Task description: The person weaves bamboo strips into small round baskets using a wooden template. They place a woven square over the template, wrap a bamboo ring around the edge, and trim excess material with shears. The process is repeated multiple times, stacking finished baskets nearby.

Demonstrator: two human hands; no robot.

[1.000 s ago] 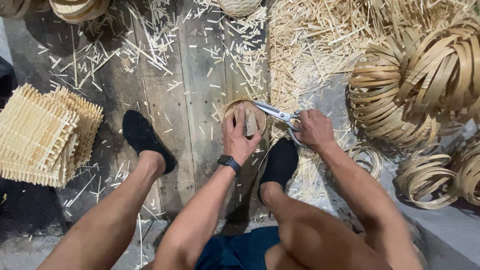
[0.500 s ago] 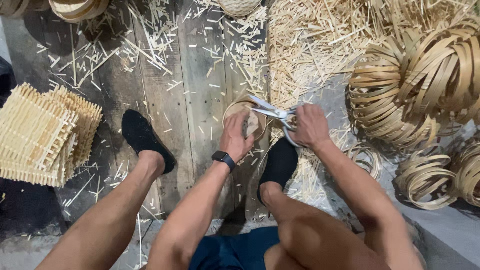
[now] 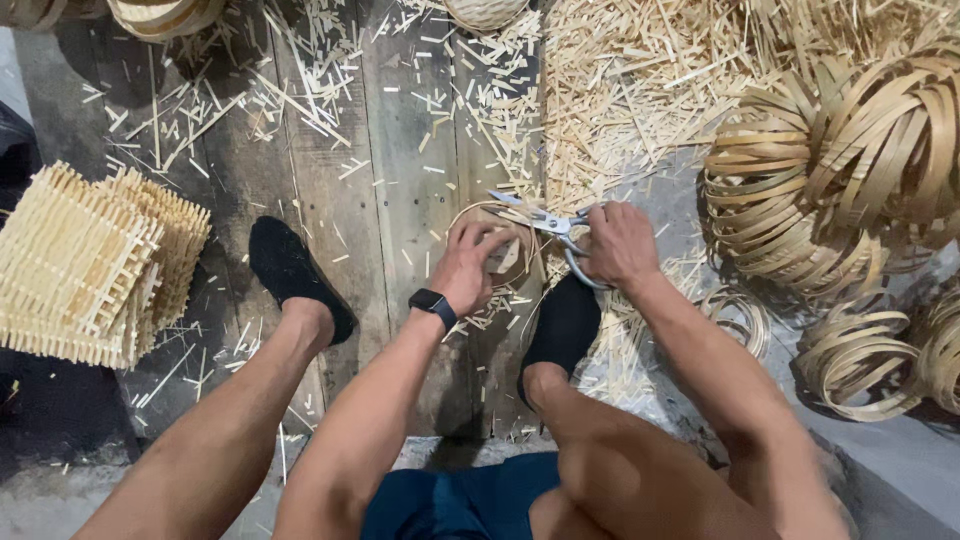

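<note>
Here, on the plank floor, the left hand grips a small bamboo-strip ring; the right hand is closed around scissors at its rim. Risk: blades nicking nearby fingers if the ring twists.

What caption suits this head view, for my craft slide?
Left hand steadies a bamboo ring while right hand holds scissors.

Bamboo craft workshop: strip coils, offcuts, woven mats.

scissors: shiny metal | ring: pale matt bamboo strip | floor planks: rough dull wood
</note>
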